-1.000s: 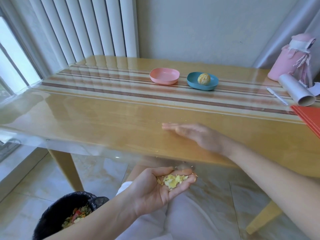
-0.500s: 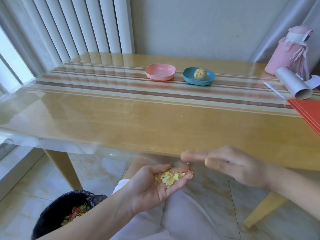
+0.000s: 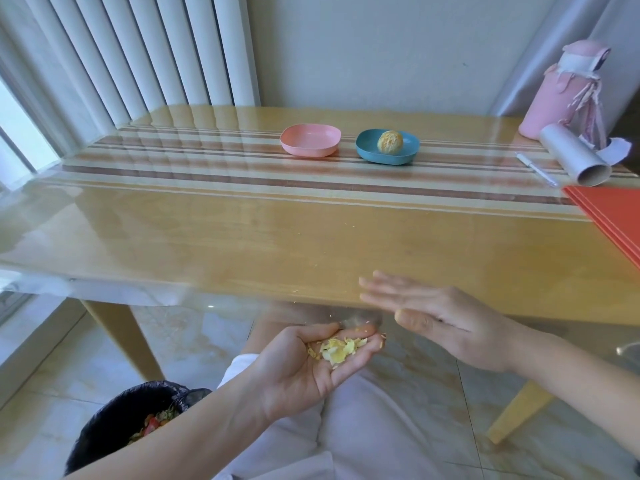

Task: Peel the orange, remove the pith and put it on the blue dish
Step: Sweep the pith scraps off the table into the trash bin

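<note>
Yellow pith scraps (image 3: 337, 348) were cradled in the left hand (image 3: 304, 368), which was held palm up below the near edge of the table (image 3: 242, 244). Its fingers were gently cupped rather than closed, and its forearm reached in from the lower left. The right hand (image 3: 443, 320) was held just above and beside it at the table edge, fingers straight, slightly blurred, with nothing in it. The two hands were close together but were not seen to touch. The peeled orange (image 3: 390, 141) was seen on the blue dish (image 3: 367, 153) at the table's far side, with a pink dish (image 3: 310, 143) just beside it. A bin (image 3: 114, 424) holding food waste was seen on the floor at lower left.
</note>
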Action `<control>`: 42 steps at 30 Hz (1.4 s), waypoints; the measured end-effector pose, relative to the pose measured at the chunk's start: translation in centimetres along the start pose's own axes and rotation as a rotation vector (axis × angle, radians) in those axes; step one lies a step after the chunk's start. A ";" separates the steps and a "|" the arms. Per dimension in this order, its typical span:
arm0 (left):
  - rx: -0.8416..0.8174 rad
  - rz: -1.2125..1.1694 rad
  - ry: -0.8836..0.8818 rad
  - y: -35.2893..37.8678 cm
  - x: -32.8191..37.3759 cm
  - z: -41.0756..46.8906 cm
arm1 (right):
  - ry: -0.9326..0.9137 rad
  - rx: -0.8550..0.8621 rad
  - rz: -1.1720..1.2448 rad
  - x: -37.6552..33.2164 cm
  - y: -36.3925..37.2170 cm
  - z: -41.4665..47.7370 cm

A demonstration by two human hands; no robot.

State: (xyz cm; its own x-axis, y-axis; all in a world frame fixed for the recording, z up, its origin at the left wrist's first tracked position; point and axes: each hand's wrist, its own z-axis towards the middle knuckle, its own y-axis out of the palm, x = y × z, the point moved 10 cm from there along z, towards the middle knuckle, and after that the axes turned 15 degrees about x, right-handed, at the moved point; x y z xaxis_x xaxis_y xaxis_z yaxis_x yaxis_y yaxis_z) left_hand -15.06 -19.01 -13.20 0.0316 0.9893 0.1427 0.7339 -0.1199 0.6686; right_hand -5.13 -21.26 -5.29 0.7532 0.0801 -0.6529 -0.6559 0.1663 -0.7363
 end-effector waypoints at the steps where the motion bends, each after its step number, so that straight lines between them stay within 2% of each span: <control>1: 0.000 0.001 0.000 0.0 0.0 0.0 | 0.000 0.021 -0.113 0.5 -0.1 0.2; 3: 0.000 -0.006 -0.003 0.0 -0.1 -0.1 | -0.066 -0.009 -0.361 0.7 0.7 0.2; 4: 0.003 -0.007 -0.001 0.0 -0.1 -0.1 | -0.122 -0.035 -0.410 0.4 1.4 0.0; 6: 0.017 -0.006 0.012 0.0 0.0 0.0 | -0.191 -0.092 -0.281 -1.1 2.4 -0.8; 8: 0.020 -0.003 0.017 0.0 0.1 0.0 | -0.149 -0.108 -0.052 -1.8 2.2 -1.4; 10: 0.015 0.001 0.009 0.0 0.0 -0.1 | -0.043 0.039 0.003 -0.7 0.1 -0.8; 12: 0.011 0.001 0.001 0.0 -0.1 -0.1 | 0.034 0.160 -0.169 1.2 -1.8 -0.3; 15: 0.003 -0.004 -0.003 0.1 -0.2 -0.2 | -0.045 0.008 -0.514 1.9 0.0 -0.7; 16: 0.002 -0.002 -0.003 0.0 -0.1 -0.1 | -0.099 -0.039 -0.505 1.4 0.8 -1.1; 18: 0.004 -0.007 -0.001 0.1 -0.2 0.0 | -0.158 -0.083 -0.325 -0.3 1.7 -1.9; 21: 0.002 -0.008 -0.003 0.1 -0.2 0.1 | -0.065 -0.002 -0.101 -0.3 0.5 -1.9; 24: -0.001 0.000 -0.002 0.2 -0.2 0.1 | 0.026 0.095 -0.190 1.1 -0.8 -1.6; 29: 0.001 -0.033 -0.005 0.1 0.0 0.2 | 0.014 0.076 -0.239 1.1 -0.4 -1.6; 34: 0.000 -0.020 -0.034 0.0 -0.5 0.7 | -0.070 0.113 -0.371 0.9 0.1 -2.3; 39: -0.005 -0.003 -0.063 0.4 -1.3 1.4 | -0.080 0.149 -0.369 1.3 -0.3 -3.6; 42: -0.007 0.015 -0.069 0.7 -1.6 1.4 | -0.157 0.090 -0.476 1.0 0.4 -4.0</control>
State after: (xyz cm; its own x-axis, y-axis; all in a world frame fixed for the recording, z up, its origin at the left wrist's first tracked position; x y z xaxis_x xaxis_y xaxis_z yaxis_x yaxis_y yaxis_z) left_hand -13.66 -20.54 -14.00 0.0893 0.9908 0.1018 0.7281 -0.1347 0.6721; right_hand -4.86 -25.08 -6.99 0.9704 0.1208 -0.2089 -0.2365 0.3036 -0.9230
